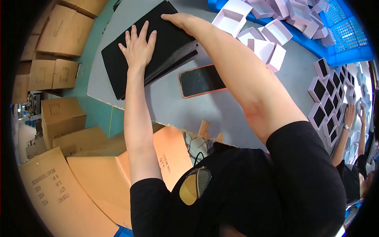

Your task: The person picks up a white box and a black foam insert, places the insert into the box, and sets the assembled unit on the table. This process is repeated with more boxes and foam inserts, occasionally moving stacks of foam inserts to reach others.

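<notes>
A stack of black foam sheets [114, 59] lies on the grey table, its layers slightly fanned along the near right side. My left hand [139, 46] rests flat on top of the stack, fingers spread, holding nothing. At the stack's far right edge is my right hand [179, 20], its thumb stretched over the top sheet. The other fingers of that hand are hidden at the edge, apparently gripping the sheets. Just to the near side of the stack, a phone with an orange-pink rim [201, 81] lies partly behind my right forearm.
Pale lilac box trays [229, 21] lie loose on the table and fill a blue plastic crate [343, 51]. Trays with black inserts [329, 106] stand in rows at right, near another person's hands [349, 114]. Cardboard cartons [65, 31] are stacked at left, with others below [63, 193].
</notes>
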A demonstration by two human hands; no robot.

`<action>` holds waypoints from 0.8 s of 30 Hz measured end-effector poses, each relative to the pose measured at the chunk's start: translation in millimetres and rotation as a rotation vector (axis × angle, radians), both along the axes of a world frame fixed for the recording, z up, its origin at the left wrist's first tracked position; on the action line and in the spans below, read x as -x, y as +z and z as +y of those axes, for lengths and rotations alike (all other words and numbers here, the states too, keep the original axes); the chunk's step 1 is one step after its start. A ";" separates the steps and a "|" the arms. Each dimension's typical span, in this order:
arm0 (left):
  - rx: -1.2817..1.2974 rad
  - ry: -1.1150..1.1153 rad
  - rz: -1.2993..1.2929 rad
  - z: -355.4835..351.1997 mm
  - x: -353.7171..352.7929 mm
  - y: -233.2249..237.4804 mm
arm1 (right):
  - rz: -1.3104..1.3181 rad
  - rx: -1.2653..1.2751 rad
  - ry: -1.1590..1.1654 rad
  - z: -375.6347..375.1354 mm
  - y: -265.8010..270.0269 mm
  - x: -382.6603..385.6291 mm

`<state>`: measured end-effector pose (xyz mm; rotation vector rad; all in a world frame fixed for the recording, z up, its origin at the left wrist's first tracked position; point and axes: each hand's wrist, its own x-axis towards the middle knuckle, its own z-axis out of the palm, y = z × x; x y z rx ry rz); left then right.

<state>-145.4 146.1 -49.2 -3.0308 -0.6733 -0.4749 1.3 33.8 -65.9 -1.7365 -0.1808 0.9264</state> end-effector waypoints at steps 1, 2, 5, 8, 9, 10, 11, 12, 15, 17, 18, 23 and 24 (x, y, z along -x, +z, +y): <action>-0.007 0.001 -0.005 0.6 -1.1 -0.6 | -0.045 0.076 0.005 -9.7 16.7 6.4; -0.014 -0.001 -0.011 0.4 -1.3 -1.5 | -0.091 0.152 0.008 -17.0 26.1 13.5; -0.006 -0.017 -0.016 0.3 -1.6 -2.2 | -0.325 0.211 -0.109 -24.3 14.0 25.4; -0.002 -0.033 -0.042 1.7 -1.3 -1.9 | -0.322 0.104 -0.137 -25.9 3.5 23.8; 0.001 -0.036 -0.046 2.0 -0.6 -1.6 | -0.319 0.084 -0.136 -25.9 1.7 23.1; 0.005 -0.038 -0.059 2.7 -0.4 -2.7 | -0.341 0.093 -0.112 -28.0 0.5 21.3; 0.009 -0.048 -0.063 4.1 -1.7 -2.1 | -0.366 0.101 -0.084 -30.9 0.3 17.1; 0.016 -0.054 -0.065 5.1 -0.9 -2.3 | -0.389 0.111 -0.053 -31.9 -1.2 14.8; 0.023 -0.054 -0.070 7.1 1.5 -5.6 | -0.436 0.134 -0.048 -29.2 -7.5 9.3; 0.024 -0.052 -0.072 7.4 -0.7 -5.4 | -0.462 0.135 0.016 -30.1 -20.7 -10.2; 0.027 -0.048 -0.069 7.1 -0.7 -5.3 | -0.475 0.136 0.051 -34.9 -17.3 -11.8; 0.029 -0.026 -0.045 6.7 -2.9 -3.2 | -0.529 0.193 0.208 -71.0 29.0 0.9; 0.032 -0.027 -0.041 6.3 -1.9 -2.8 | -0.590 0.144 0.205 -80.5 39.6 9.3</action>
